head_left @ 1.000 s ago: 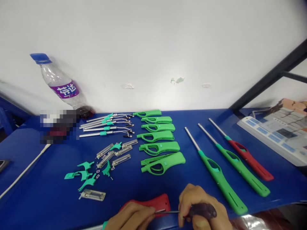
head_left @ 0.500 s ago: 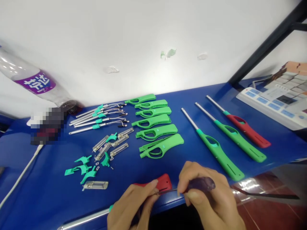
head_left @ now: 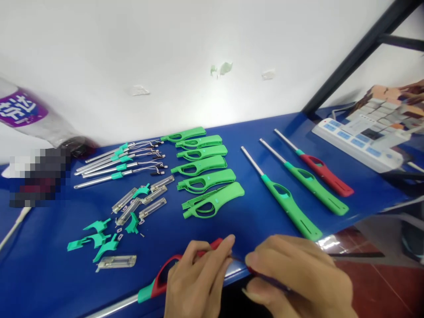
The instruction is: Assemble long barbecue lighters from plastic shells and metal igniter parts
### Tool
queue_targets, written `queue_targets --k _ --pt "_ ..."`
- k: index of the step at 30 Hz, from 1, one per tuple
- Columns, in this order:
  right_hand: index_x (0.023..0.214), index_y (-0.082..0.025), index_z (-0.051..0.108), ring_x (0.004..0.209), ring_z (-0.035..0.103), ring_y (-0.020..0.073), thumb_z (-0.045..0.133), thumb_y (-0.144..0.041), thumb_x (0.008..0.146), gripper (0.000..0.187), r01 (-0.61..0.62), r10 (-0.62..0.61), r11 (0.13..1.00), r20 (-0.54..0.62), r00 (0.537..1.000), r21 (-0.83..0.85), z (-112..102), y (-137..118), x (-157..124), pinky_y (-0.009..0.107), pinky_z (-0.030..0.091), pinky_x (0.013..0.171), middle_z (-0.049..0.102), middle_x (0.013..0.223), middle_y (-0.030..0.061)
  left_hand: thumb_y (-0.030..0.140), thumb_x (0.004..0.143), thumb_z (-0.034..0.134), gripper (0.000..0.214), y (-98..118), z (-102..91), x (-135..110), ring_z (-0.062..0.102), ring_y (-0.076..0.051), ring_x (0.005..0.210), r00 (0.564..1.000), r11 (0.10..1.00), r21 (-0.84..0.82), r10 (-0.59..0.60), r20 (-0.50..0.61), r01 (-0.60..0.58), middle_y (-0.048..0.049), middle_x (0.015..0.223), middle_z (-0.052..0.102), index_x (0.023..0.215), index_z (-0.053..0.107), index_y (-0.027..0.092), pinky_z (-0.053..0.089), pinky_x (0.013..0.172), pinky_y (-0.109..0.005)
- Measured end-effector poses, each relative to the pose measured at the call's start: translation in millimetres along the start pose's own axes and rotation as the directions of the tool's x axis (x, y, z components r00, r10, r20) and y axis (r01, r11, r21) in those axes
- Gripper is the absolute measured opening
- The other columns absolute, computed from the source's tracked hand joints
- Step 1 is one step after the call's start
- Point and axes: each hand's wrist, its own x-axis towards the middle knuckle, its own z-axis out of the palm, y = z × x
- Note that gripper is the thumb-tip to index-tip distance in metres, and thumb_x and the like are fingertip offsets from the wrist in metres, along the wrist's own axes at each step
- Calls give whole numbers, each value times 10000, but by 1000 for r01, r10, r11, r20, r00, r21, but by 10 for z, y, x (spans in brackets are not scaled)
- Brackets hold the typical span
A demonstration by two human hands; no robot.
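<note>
At the table's front edge, my left hand (head_left: 198,280) is closed around a red long-neck lighter (head_left: 160,280), whose green collar and metal tube point to the lower left. My right hand (head_left: 294,269) grips a screwdriver (head_left: 272,282) with a dark handle. Its thin shaft reaches toward the lighter's handle beside my left fingers, and the tip is hidden. Beyond my hands lie several green lighter shells (head_left: 212,180) in a column. To their left are teal triggers (head_left: 99,239), clear fuel tanks (head_left: 118,262) and metal tubes with wires (head_left: 99,181).
On the right lie two green lighters (head_left: 296,212) and one red lighter (head_left: 326,174). A white power strip (head_left: 354,143) stands behind them. At the left are a plastic bottle (head_left: 43,117) and a pixelated dark object (head_left: 43,174). A white wall closes off the back.
The red lighter has turned and shifted, showing more of its trigger opening and green collar. My right hand has rolled over the screwdriver handle. The whole view has shifted slightly.
</note>
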Motion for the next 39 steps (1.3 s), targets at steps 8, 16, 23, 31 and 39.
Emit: queue_targets --k 8,16,23,31,39 --pt "937 -250 612 515 595 101 539 -254 1055 140 10 -5 999 141 990 -36 7 -5 135 263 511 574 666 674 -67 105 1025 557 390 -34 -45 -2 739 -190 829 997 997 41 60 46 -62 -71 976 816 1407 622 154 602 699 -269" --pt "909 -245 588 511 576 107 537 -272 1064 165 -16 16 1000 134 991 -4 47 -15 107 269 523 559 650 668 -60 131 1030 535 298 -49 -85 -39 746 -223 921 990 998 -60 -15 139 23 -94 1087 801 1279 688 191 605 794 -335" --pt "886 -235 585 500 564 104 534 -269 1055 180 17 -17 1000 124 992 0 76 -41 128 263 476 526 630 645 -56 122 1032 521 251 -76 -84 -31 700 -214 888 989 991 -133 -6 149 26 -89 1026 785 1215 687 163 574 757 -330" --pt "871 -234 596 513 541 102 562 -231 1012 145 -39 40 999 47 998 -24 147 -75 -9 279 463 596 601 651 -60 119 1015 558 191 -37 -88 33 648 -189 782 990 980 -188 -46 132 71 -49 980 789 1140 689 179 551 703 -318" --pt "872 -225 606 545 535 96 552 -224 1031 168 -31 33 999 81 996 -36 156 -67 39 272 401 542 591 660 -58 113 1025 534 235 -54 -67 27 686 -197 810 988 986 -155 -42 152 65 -49 989 797 1156 710 197 562 704 -313"
